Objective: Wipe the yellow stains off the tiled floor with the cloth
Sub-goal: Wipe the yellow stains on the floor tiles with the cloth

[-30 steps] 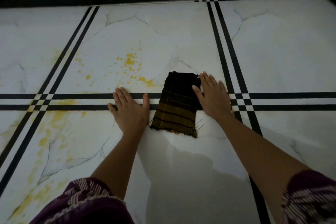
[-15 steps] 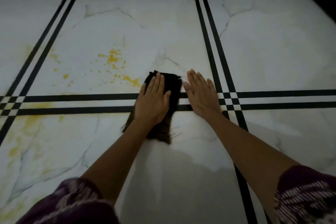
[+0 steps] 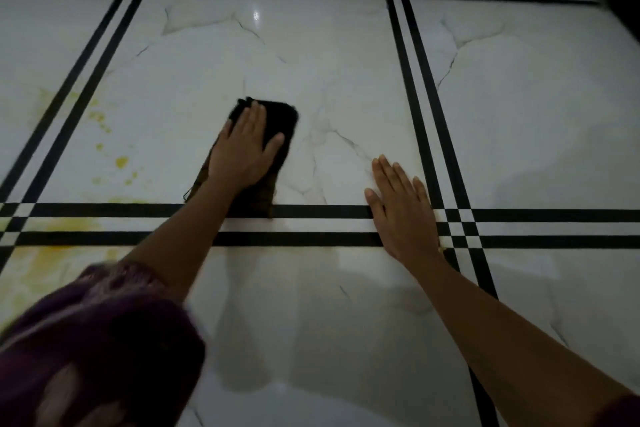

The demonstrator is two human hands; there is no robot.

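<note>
Presses the cloth (image 3: 282, 118) flat on the tiled floor (image 3: 346, 62) under a straight-fingered left hand (image 3: 242, 152), braces on the spread right hand (image 3: 401, 208), and risks smearing the yellow stains (image 3: 121, 161) to its left if dragged through too lightly.

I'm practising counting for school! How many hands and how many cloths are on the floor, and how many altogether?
Hands: 2 (left hand, right hand)
Cloths: 1 (dark cloth, under the left hand)
Total: 3
The yellow stains are too splattered to count.
</note>
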